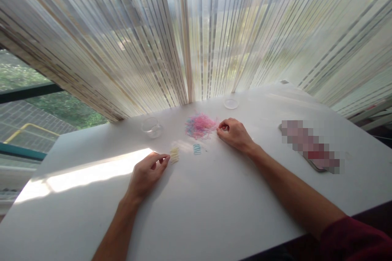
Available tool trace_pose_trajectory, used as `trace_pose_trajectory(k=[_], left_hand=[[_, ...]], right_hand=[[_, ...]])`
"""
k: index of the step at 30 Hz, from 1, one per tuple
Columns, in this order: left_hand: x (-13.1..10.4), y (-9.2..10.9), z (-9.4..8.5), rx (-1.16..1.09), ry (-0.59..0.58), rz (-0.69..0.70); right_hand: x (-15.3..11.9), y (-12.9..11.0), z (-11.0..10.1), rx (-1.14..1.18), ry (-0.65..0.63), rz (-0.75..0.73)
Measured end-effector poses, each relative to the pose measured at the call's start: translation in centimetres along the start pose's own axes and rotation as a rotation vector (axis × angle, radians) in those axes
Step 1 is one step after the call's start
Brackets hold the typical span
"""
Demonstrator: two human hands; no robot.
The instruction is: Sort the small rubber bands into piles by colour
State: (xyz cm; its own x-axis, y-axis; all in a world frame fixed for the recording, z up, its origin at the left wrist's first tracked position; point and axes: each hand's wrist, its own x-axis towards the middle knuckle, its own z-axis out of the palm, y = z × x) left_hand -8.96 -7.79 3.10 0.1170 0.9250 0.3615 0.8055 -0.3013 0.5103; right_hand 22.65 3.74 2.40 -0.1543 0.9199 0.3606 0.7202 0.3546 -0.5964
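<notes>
A loose pile of thin pink and blue pieces (pixel 200 125), which look like small elastic bands, lies in the middle of the white table. My right hand (pixel 234 133) is at the pile's right edge, thumb and forefinger pinched together; what they hold, if anything, is too small to tell. Nearer to me lie a short row of yellow pieces (pixel 174 155) and a row of blue pieces (pixel 196 149). My left hand (pixel 149 171) rests beside the yellow row, its fingertips closed against the row's left side. Whether a piece sits between those fingertips cannot be made out.
A clear round plastic tub (pixel 151 128) stands behind my left hand. Its likely lid, a clear disc (pixel 230 103), lies toward the curtain (pixel 208 40). On the right of the white table (pixel 190 216) is a flat, blurred-out object (pixel 309 147). Sunlight crosses the left side.
</notes>
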Motion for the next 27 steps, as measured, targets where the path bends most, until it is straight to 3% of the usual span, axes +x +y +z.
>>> trace_pose_trajectory(k=[7, 13, 27], left_hand=[[-0.08, -0.10, 0.01, -0.001, -0.003, -0.001], [0.02, 0.22, 0.03, -0.011, 0.002, 0.014], [0.06, 0.36, -0.07, -0.009, 0.013, 0.019]], right_hand=[[-0.19, -0.56, 0.46, -0.100, -0.009, 0.041], [-0.01, -0.62, 0.45, 0.005, 0.032, 0.123], [-0.75, -0.68, 0.54, -0.119, 0.017, -0.040]])
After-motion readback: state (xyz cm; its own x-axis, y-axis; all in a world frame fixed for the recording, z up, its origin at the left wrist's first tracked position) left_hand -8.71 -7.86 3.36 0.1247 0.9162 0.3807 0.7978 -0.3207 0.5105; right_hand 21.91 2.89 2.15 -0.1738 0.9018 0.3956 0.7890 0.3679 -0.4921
